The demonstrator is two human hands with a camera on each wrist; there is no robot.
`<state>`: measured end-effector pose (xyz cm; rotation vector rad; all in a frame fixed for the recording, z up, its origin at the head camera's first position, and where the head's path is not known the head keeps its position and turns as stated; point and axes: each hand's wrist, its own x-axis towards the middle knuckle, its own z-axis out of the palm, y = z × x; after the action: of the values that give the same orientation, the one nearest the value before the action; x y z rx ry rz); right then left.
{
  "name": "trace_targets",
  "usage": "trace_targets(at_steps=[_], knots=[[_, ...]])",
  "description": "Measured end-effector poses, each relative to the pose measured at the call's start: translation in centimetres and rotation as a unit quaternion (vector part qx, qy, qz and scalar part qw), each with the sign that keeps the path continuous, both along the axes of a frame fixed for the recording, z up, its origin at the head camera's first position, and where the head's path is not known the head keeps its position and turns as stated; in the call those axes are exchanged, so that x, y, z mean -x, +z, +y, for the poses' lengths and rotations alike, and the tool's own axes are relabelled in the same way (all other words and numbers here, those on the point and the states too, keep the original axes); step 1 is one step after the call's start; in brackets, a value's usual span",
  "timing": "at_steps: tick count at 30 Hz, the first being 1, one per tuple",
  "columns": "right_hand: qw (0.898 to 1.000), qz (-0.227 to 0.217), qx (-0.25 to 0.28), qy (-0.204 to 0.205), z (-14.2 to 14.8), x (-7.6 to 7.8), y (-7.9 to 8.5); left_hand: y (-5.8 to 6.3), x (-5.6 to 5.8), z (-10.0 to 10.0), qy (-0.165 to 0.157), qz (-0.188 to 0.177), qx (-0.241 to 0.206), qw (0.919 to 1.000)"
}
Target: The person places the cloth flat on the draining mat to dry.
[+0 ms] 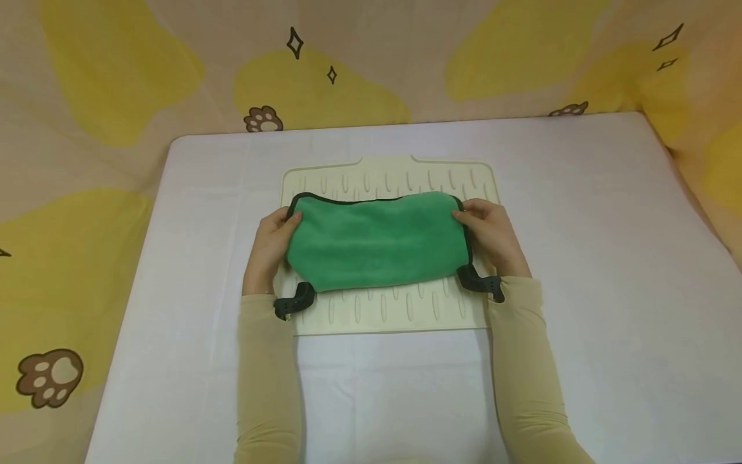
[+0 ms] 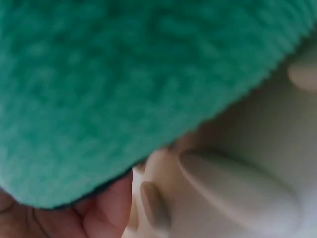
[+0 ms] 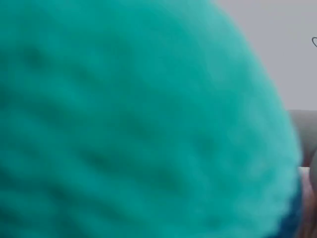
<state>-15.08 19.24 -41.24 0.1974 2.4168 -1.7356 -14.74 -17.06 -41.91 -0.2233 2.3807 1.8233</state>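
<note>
On white worktop: cream ridged mat. Over mat's middle: dark-trimmed green cloth, spread sideways. Left hand pinches one end near mat's left edge; right hand pinches the other near mat's right edge. Good handling likely needs even pull, matching grip heights and level top edge, so middle won't sag.
</note>
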Motion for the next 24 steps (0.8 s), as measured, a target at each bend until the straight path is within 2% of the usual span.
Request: trace_targets(at_steps=[4,7,10,17,24], knots=[[0.997,0.037,0.011,-0.065,0.1,0.0,-0.1,-0.1,0.1,0.1,-0.009,0.01,-0.01,0.9999],[0.995,0.05,0.016,-0.088,0.3,0.1,-0.2,-0.3,0.2,0.3,-0.017,0.015,-0.014,0.9996],[0.994,0.054,0.015,-0.09,0.5,0.1,-0.4,-0.4,0.3,0.6,-0.015,0.018,-0.009,0.9997],[0.994,0.054,0.042,-0.082,0.9,0.0,-0.5,-0.2,0.2,1.0,0.043,0.017,0.0,0.9989],[0.996,0.025,0.035,-0.076,0.6,0.1,-0.7,-0.2,0.2,1.2,0.044,-0.017,0.012,0.9988]])
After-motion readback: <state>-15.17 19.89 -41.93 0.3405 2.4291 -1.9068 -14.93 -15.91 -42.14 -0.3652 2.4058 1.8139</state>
